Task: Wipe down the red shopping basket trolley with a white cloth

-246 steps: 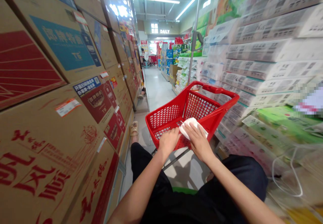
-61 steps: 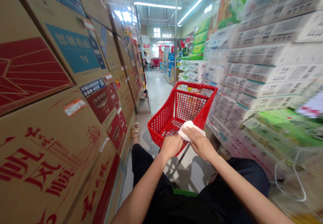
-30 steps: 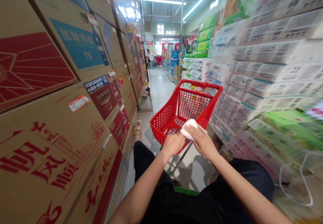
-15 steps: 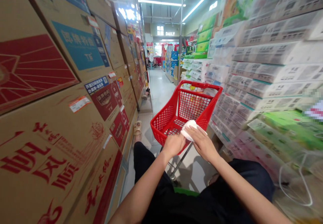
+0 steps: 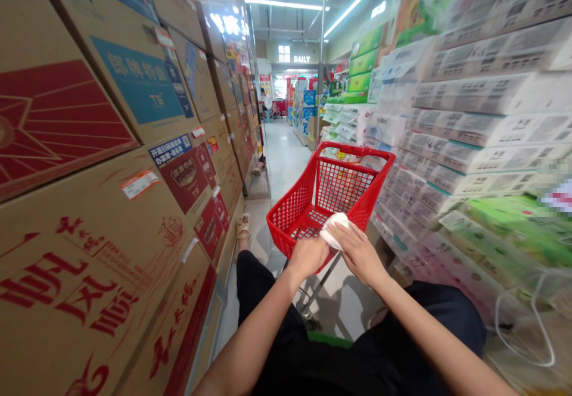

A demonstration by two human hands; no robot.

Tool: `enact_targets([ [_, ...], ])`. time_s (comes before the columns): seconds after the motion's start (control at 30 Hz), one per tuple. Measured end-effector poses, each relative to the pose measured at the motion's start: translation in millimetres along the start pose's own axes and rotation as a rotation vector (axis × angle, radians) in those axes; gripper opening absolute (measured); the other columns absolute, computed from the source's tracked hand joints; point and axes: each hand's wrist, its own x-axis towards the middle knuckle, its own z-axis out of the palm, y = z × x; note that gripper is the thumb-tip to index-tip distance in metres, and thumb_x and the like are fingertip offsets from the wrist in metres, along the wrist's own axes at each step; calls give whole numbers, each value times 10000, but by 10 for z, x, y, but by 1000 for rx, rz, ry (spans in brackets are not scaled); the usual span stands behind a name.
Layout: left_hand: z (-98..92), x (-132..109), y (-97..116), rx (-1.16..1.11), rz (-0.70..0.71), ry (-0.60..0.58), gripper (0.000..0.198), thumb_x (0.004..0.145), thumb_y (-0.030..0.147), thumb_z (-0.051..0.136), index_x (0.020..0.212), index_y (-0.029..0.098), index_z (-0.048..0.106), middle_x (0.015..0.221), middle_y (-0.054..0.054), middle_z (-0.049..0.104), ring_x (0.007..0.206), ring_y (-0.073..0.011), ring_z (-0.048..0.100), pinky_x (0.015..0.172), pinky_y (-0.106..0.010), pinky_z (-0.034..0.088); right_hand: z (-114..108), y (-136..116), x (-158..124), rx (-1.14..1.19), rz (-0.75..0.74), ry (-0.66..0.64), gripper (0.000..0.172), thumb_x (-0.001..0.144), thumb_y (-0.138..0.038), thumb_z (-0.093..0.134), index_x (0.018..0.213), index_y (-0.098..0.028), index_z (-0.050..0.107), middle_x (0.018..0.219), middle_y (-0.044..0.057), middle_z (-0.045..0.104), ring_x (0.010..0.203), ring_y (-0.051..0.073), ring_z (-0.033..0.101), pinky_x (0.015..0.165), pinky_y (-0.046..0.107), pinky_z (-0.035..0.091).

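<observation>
A red plastic shopping cart with a lattice basket stands between my knees. My left hand is closed round its near rim. Just right of it, my right hand presses a folded white cloth onto the same rim near the corner, fingers laid over the cloth. The palm side of that hand is hidden. The basket holds nothing that I can see, and a grey metal leg runs down from it to a caster.
Stacked cardboard cartons form a wall close on my left. Packs of tissue paper are piled on my right. A white tiled aisle floor runs ahead, with a metal pole beside it. Another person's foot shows near the glass.
</observation>
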Motion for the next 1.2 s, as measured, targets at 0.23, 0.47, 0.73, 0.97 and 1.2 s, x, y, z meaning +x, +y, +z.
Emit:
enact_targets([
  [0.23, -5, -3, 27, 8, -5, 20, 270, 1033, 329, 364, 1041, 169, 582, 860, -93, 730, 776, -237, 728, 703, -317, 540, 32, 391, -15, -76, 158, 59, 762, 912, -88, 407, 1600, -291, 149, 1582, 30, 387, 1475, 220, 332, 1225, 521, 271],
  [0.47, 37, 2, -3, -3, 0, 7, 245, 1016, 291, 392, 1065, 171, 599, 912, -101, 740, 817, -237, 729, 736, -326, 542, 4, -41, -18, 24, 10, 1, 692, 967, -172, 412, 1600, -281, 155, 1581, 31, 389, 1485, 208, 309, 1234, 503, 264],
  [0.73, -1, -4, 25, 19, -1, 24, 265, 1031, 329, 369, 1036, 169, 581, 874, -98, 733, 790, -241, 728, 704, -316, 539, 75, 449, 5, -50, 203, 82, 703, 942, -115, 394, 1591, -300, 199, 1565, 34, 417, 1469, 221, 344, 1219, 528, 282],
  [0.97, 46, 4, 48, -14, 15, 18, 274, 1033, 300, 363, 1044, 165, 601, 935, -105, 738, 819, -246, 729, 737, -340, 549, 4, -32, 9, 21, 34, 7, 667, 961, -154, 403, 1589, -279, 216, 1558, 42, 428, 1476, 216, 329, 1228, 526, 268],
  [1.2, -44, -108, -20, -83, 117, 73, 304, 1023, 326, 446, 1280, 180, 519, 1055, -88, 718, 987, -221, 689, 900, -338, 515, -11, 373, -42, -76, 149, 52, 678, 952, -137, 397, 1587, -293, 221, 1550, 19, 440, 1460, 201, 362, 1225, 501, 269],
])
